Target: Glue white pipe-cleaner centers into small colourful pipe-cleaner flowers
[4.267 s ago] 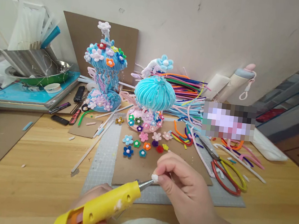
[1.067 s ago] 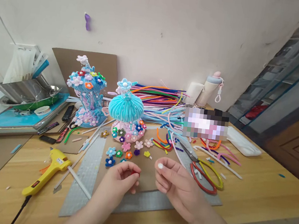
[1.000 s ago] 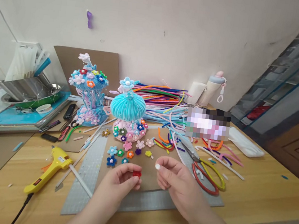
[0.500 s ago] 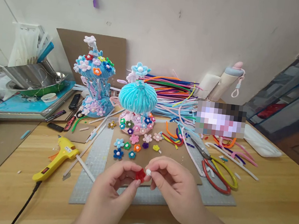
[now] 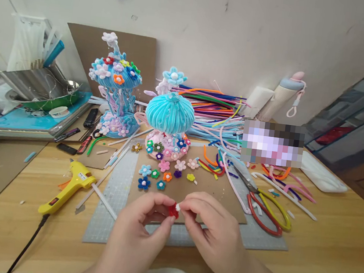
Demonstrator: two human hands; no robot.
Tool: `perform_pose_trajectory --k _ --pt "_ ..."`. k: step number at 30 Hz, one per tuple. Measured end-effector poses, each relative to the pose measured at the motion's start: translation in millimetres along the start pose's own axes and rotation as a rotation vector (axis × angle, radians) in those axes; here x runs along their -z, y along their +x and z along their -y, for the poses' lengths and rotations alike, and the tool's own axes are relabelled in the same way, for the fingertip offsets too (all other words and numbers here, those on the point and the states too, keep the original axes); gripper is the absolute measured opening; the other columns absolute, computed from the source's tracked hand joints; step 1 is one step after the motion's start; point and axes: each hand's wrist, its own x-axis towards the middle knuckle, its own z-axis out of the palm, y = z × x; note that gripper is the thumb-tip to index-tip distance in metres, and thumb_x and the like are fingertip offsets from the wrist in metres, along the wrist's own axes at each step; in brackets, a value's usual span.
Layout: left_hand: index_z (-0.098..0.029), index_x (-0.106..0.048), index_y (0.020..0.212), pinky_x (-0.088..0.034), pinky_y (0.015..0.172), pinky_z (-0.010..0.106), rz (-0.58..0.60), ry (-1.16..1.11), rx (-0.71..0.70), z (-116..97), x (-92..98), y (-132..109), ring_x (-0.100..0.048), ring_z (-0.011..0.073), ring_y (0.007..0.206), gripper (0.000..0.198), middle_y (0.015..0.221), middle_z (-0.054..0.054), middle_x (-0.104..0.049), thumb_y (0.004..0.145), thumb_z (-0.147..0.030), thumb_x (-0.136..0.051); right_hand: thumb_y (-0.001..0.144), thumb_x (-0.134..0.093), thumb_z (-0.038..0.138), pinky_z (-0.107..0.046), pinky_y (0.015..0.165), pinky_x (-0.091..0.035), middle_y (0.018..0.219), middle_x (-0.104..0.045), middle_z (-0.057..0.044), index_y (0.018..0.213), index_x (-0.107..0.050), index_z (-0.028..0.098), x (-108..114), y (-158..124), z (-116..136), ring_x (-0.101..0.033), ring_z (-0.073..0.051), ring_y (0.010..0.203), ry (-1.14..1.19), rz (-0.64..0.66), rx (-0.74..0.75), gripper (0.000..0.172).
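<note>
Between thumb and fingertips, my left hand (image 5: 147, 221) pinches a small red pipe-cleaner flower (image 5: 173, 210). My right hand (image 5: 212, 229) is closed on a tiny white fuzzy piece (image 5: 178, 207), which meets the flower's right side at its middle. Just beyond my fingers, several finished flowers lie on the cardboard, among them a yellow flower (image 5: 190, 177), an orange flower (image 5: 167, 176) and a dark blue flower (image 5: 144, 183). Behind them stands a turquoise pipe-cleaner jellyfish (image 5: 170, 113) on a pink flowered base. A second, blue jellyfish (image 5: 116, 75) covered in flowers is farther left.
A yellow glue gun (image 5: 68, 186) rests on the table at left. Scissors (image 5: 265, 204) with red and yellow handles lie at right, near cut pipe-cleaner pieces. Bundled pipe cleaners (image 5: 215, 105) lie along the wall. Under the cardboard (image 5: 220, 199) is a grey cutting mat (image 5: 105, 220).
My right hand has brought the white piece leftward against the red flower; before, they were slightly apart. The camera view has shifted a little.
</note>
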Motion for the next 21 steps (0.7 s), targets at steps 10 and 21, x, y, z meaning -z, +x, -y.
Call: perform_pose_trajectory --k 10,21 --pt "-0.021 -0.062 0.090 -0.055 0.071 0.023 0.000 0.014 -0.017 2.0 0.7 0.0 -0.067 0.0142 0.076 0.015 0.084 0.001 -0.069 0.077 -0.014 -0.058 0.087 -0.045 0.007 -0.026 0.073 -0.048 0.087 -0.060 -0.005 0.095 -0.056 0.021 -3.5 0.3 1.9 -0.059 -0.015 0.081 -0.024 0.031 -0.030 0.019" --pt "-0.021 -0.061 0.091 -0.054 0.071 0.024 -0.003 0.070 -0.032 4.5 1.5 -0.1 -0.067 0.0141 0.076 0.014 0.085 0.001 -0.069 0.079 -0.016 -0.056 0.088 -0.044 0.008 -0.029 0.080 -0.048 0.094 -0.061 -0.007 0.101 -0.054 0.020 -5.0 -3.5 -0.9 -0.058 -0.017 0.090 -0.177 0.087 0.020 0.020"
